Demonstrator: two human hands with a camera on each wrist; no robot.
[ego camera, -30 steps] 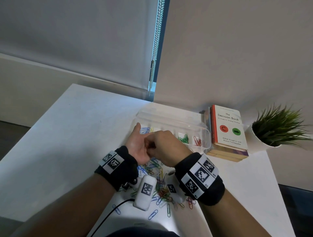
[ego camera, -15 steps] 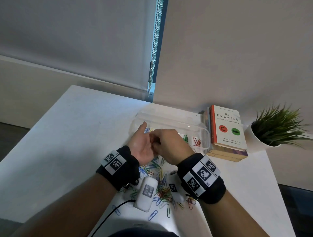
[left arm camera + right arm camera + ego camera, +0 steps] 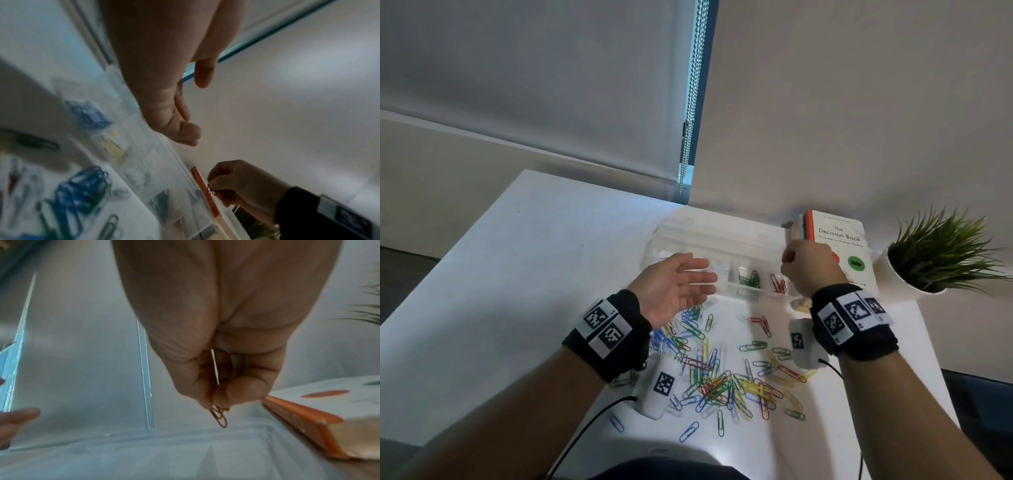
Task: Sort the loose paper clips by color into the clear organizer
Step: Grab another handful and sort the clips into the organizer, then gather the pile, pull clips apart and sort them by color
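right hand [image 3: 810, 269]: raised over the right end of the clear organizer [image 3: 690, 233], fingers curled, thumb and fingertip pinching red paper clips [image 3: 218, 415]. Looks like two or three clips; exact count unclear. They hang below the fingertips, above the organizer, touching nothing else.
left hand [image 3: 674, 291]: palm up, fingers straight and relaxed, holding nothing. Sits in the air over the organizer's left half, well apart from the right hand.
organizer: lid open, tipped back toward the wall. Lies at the far side of the table [image 3: 482, 291], just beside the book [image 3: 839, 236].
compartments: blue clips [image 3: 88, 113] at the left end, yellow clips [image 3: 114, 148] next to them, green clips [image 3: 750, 279] right of centre, red sorted clips [image 3: 778, 283] rightmost. One compartment between yellow and green holds something pale; blurred, can't tell what.
loose clip pile [image 3: 722, 373]: mixed blue, green, yellow, red, spread on the table on the near side of the organizer, between the two forearms.
book: orange spine, white cover with red and green dots, lying flat on another book.
plant [image 3: 941, 253]: green, in a white pot, right of the book.
wrists: black bands with square printed markers, white camera pods underneath.
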